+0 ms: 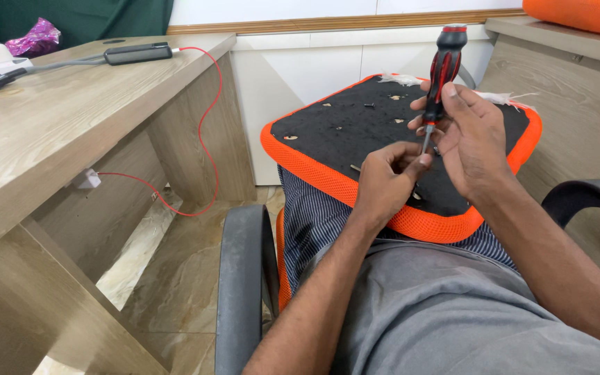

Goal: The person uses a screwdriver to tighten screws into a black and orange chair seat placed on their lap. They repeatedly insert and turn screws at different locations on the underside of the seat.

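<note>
Right hand (477, 135) upright around screwdriver (442, 69), fingers curled.

a red-and-black screwdriver (442, 69) stands nearly upright, tip down on the black underside of an orange-edged seat cushion (355, 132) resting on the lap.

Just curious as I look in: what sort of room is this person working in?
Probably an office or workroom: a wooden desk stands alongside, the person sits in a chair with black armrests, and an orange-edged seat cushion rests on their lap.
</note>
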